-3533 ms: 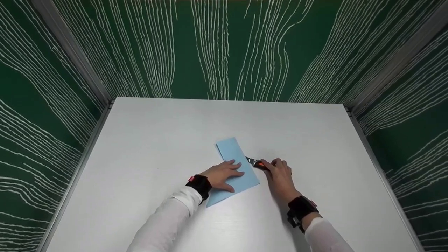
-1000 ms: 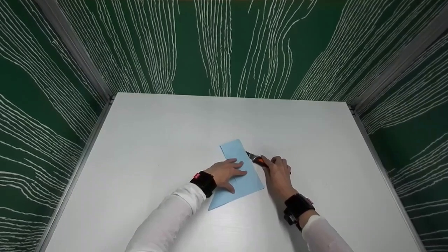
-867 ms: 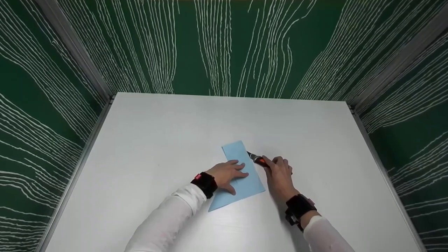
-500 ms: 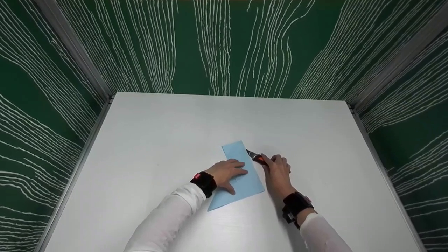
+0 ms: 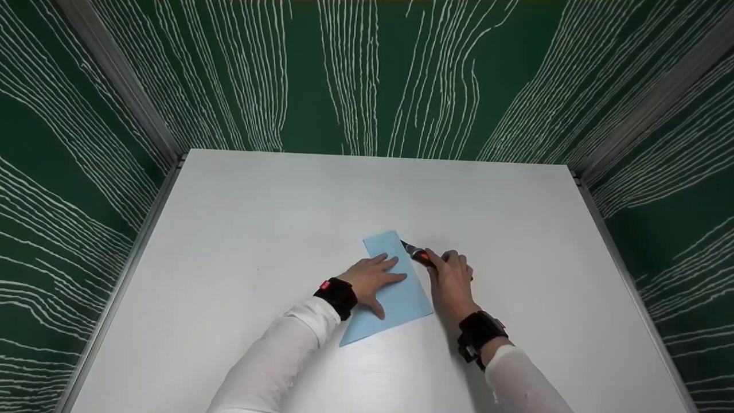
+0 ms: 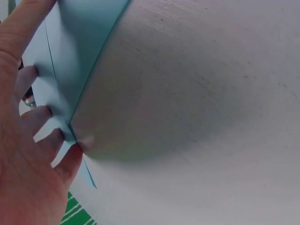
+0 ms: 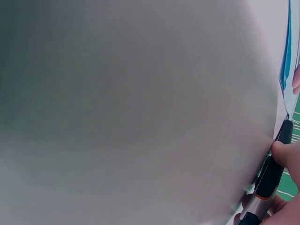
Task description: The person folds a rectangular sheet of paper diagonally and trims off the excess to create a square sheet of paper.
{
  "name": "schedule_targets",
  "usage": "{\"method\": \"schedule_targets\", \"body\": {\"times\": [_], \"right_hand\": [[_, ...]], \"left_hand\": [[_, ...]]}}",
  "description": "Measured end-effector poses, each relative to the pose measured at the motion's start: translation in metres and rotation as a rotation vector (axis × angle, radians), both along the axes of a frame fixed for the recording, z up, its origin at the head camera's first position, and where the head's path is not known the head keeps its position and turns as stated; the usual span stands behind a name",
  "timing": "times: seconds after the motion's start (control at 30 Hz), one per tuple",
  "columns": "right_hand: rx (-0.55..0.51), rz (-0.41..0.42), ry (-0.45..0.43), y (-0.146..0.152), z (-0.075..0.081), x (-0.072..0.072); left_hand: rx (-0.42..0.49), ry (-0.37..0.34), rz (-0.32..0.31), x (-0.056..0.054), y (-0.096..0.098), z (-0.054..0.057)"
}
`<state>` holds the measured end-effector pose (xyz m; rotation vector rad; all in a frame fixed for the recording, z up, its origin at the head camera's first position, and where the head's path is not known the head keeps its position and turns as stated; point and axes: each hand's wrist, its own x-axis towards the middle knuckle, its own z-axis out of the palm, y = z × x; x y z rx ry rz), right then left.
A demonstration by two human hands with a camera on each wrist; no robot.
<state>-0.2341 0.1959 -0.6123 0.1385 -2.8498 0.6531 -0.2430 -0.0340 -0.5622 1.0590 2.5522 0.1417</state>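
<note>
A folded light blue sheet of paper [image 5: 404, 305] lies slanted on the white table. My left hand [image 5: 373, 282] rests on it with straight, spread fingers; the left wrist view shows the fingertips [image 6: 43, 111] on the sheet and the fold layers near them. In my right hand [image 5: 453, 281] I grip a black and orange utility knife [image 5: 421, 256]. Its tip is at the paper's right edge, near the far end. From the right wrist view, the thumb lies along the knife's handle [image 7: 269, 178], and the tip is between the parted paper layers [image 7: 285, 70].
The white tabletop [image 5: 275, 206] extends around the paper on all sides. Green walls with white wavy lines [image 5: 304, 80] stand behind it and at both sides, with grey metal posts [image 5: 123, 74] at the corners.
My right hand has slid the knife a little away from me along the paper's right edge. The left hand stays on the sheet, its fingers slightly more spread. Earlier, the paper shifted slightly right.
</note>
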Motion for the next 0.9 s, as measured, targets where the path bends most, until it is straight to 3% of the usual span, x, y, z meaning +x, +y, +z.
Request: {"method": "schedule_targets", "body": {"times": [0.33, 0.77, 0.9], "right_hand": [[-0.001, -0.044, -0.033, -0.005, -0.001, -0.008], [0.003, -0.057, -0.009, -0.007, 0.0, -0.014], [-0.003, -0.059, -0.033, -0.009, 0.002, -0.016]], "left_hand": [[-0.001, -0.026, 0.007, -0.009, 0.001, -0.002], [0.014, -0.022, -0.026, -0.011, 0.0, -0.001], [0.015, -0.034, -0.012, -0.01, 0.001, 0.0]]}}
